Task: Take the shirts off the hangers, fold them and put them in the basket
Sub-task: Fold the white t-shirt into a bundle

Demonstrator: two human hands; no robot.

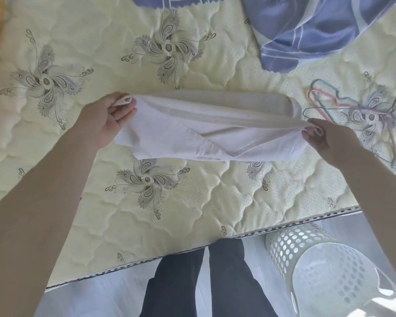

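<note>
Clearly the folding step was in hand: the left hand (105, 117) and right hand (325, 138) each pinched an end of the white shirt (206, 131), stretched between them over the mattress (192, 202). Next, probably another fold, then the basket (311, 266) below the right grip.

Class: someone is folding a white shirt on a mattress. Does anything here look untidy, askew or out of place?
The hangers lie in a crossed, tangled heap on the mattress, just beyond the right hand gripping the white shirt. A blue cloth lies crumpled at the far right. Nothing looks spilled or damaged.
</note>
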